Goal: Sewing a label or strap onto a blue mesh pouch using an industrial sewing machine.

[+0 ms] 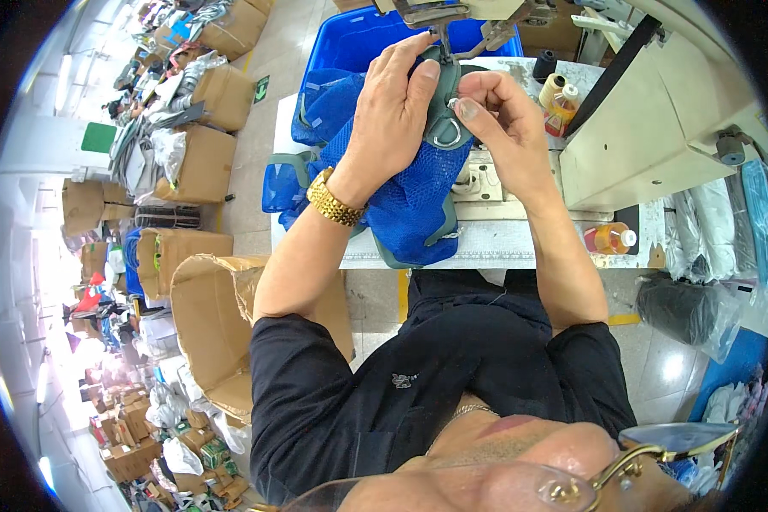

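Observation:
A blue mesh bag with grey-green trim lies bunched on the white sewing table. My left hand rests flat on it, fingers stretched toward the presser foot of the sewing machine. On the other side, my right hand pinches the edge of a grey-green trim piece between thumb and fingers. A metal D-ring hangs from that trim, just below the pinch. The trim's far end reaches under the machine head; the needle point cannot be made out.
The pale machine body stands at right. Thread spools and an oil-coloured bottle stand near my right hand; another bottle lies near the table's front edge. Behind is a blue bin. An open cardboard box stands left.

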Demonstrator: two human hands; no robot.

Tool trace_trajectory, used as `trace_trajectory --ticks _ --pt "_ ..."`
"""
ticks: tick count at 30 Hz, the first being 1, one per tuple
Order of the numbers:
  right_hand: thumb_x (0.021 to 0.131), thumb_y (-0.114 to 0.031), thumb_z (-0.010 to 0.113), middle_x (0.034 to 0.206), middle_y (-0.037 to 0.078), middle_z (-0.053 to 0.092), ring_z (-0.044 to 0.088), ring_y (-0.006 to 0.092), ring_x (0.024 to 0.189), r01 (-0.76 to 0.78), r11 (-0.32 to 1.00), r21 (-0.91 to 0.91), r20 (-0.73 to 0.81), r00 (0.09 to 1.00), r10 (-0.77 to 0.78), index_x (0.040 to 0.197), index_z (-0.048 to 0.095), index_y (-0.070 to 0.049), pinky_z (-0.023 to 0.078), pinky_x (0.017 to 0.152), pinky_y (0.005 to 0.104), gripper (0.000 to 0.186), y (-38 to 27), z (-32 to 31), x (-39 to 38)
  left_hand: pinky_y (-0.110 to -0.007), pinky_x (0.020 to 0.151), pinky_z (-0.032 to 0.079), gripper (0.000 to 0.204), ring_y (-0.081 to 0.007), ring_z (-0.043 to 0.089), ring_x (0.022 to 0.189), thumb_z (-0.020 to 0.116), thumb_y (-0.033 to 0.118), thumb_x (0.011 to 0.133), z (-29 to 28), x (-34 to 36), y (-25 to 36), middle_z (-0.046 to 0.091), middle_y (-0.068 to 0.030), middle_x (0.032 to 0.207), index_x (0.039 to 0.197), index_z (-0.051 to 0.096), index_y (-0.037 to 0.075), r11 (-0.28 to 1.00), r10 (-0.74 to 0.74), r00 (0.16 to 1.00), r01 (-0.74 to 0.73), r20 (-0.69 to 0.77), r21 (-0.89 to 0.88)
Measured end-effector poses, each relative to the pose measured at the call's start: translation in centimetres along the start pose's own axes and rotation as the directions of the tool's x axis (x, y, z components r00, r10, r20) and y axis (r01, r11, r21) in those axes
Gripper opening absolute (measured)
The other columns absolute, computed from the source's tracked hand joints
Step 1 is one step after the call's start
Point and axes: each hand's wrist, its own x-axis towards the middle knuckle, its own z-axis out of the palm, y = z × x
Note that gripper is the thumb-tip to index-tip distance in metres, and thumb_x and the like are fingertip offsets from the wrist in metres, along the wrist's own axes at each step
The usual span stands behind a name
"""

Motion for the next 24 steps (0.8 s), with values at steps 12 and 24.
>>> trace_trajectory --ticks 12,24 --pt "0.096 -0.019 0.065 0.087 -0.002 0.067 0.056 0.0032 0.079 -0.004 0.999 -0.032 0.06 0.998 0.006 0.103 0.069 -0.001 0.045 0.071 0.0189 0.02 0.0 -1.6 1.1 -0.044 0.112 0.031 0.071 -0.0394 0.036 0.138 0.066 0.035 0.09 -1.1 -2.2 1.3 0.038 -0.025 0.148 0.143 0.037 -0.002 0.997 0.06 0.992 -0.065 0.11 0.049" --pt "0.098 -0.029 0.061 0.086 0.001 0.068 0.058 0.0066 0.081 0.045 0.998 -0.052 -0.028 0.999 -0.047 0.098 0.068 -0.001 0.046 0.074 0.0229 0.028 1.6 -1.5 2.7 -0.044 0.107 0.037 0.078 -0.039 0.044 0.129 0.075 0.038 0.082 0.4 -1.9 1.8 0.043 -0.0247 0.14 0.139 0.039 -0.002 0.992 0.046 0.999 -0.048 0.019 0.12"
